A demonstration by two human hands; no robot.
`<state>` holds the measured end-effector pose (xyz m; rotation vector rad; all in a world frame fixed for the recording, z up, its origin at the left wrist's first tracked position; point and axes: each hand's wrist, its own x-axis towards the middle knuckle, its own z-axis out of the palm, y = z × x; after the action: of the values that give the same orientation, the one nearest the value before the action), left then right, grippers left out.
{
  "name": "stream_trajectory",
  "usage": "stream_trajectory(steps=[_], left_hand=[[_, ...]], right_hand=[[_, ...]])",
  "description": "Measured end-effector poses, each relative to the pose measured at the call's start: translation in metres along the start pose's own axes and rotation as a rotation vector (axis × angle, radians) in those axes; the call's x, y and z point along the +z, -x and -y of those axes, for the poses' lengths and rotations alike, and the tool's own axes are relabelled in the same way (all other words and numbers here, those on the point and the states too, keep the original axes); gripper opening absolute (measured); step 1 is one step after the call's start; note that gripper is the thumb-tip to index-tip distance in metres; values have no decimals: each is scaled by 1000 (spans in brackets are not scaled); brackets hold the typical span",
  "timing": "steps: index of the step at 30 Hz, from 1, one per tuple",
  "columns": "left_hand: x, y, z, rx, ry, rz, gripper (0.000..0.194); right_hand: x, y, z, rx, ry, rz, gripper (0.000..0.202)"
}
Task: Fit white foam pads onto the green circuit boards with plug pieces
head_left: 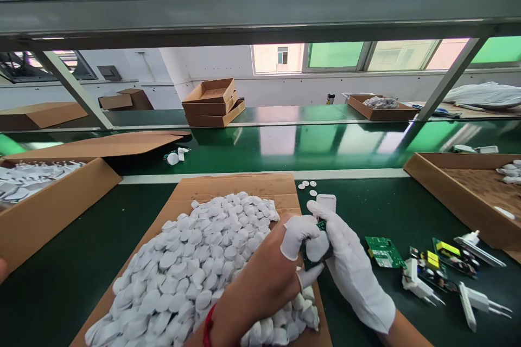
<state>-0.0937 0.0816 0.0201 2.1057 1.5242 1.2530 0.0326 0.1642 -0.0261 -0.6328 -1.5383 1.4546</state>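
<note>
My left hand [299, 249], with white covers on its fingers, is closed around a small green circuit board [321, 225] in front of me. Beside it my right hand [350, 260], in a white glove, closes on the same board from the right. Fingers hide most of the board, and a rounded white shape between them cannot be told apart from a covered fingertip. Beneath my left forearm spreads a big pile of white round discs [195, 265] on a cardboard sheet [240, 184]. A white rectangular plastic piece [326, 202] shows just past my right fingertips.
Several loose white discs [312, 193] lie beyond my hands. To the right are a flat green board [383, 252], component boards [431, 265] and white plug parts [419, 284]. Cardboard boxes stand left [61, 217] and right [451, 211]. A person's fingertip [2, 269] shows at the left edge.
</note>
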Motion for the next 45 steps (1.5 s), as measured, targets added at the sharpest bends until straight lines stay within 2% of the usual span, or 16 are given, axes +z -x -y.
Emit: stream_trajectory(steps=[5,8,10,13,16,19,22,27,31,35,37,40,42,45], left_hand=[[-5,3,2,-72,19,26,40],[-12,3,2,-192,95,26,51],[-18,1,1,-237,169,31,50],[-24,-1,-2,-235,220,44,42],[-25,-2,-4,-254,210,53,45],[-23,-2,-6,-239,128,36,49],[-21,-1,-6,-181,30,19,46],[-19,2,-4,-122,-44,2,42],[-17,2,-3,-34,-166,31,33],[-9,1,-4,43,-350,46,36],[-5,1,-5,85,-406,11,34],[-1,1,-6,109,-437,-23,31],[0,2,-5,89,-415,-19,34],[-1,2,-2,48,-307,-24,39]], right_hand=[[-3,-2,3,-14,52,17,42],[-5,-5,9,2,14,110,45],[-5,-6,13,18,-67,196,50],[-4,-7,18,96,-166,305,53],[-4,-6,20,142,-189,375,53],[-4,-4,18,124,-177,425,58],[-3,-3,13,97,-152,394,57],[-1,-2,9,153,-135,357,60],[2,-1,8,138,27,322,65],[7,3,3,47,209,197,59],[9,5,-1,44,188,145,57],[10,8,-5,147,24,122,54],[9,8,-6,199,-59,123,54],[8,8,-5,174,-66,99,52]])
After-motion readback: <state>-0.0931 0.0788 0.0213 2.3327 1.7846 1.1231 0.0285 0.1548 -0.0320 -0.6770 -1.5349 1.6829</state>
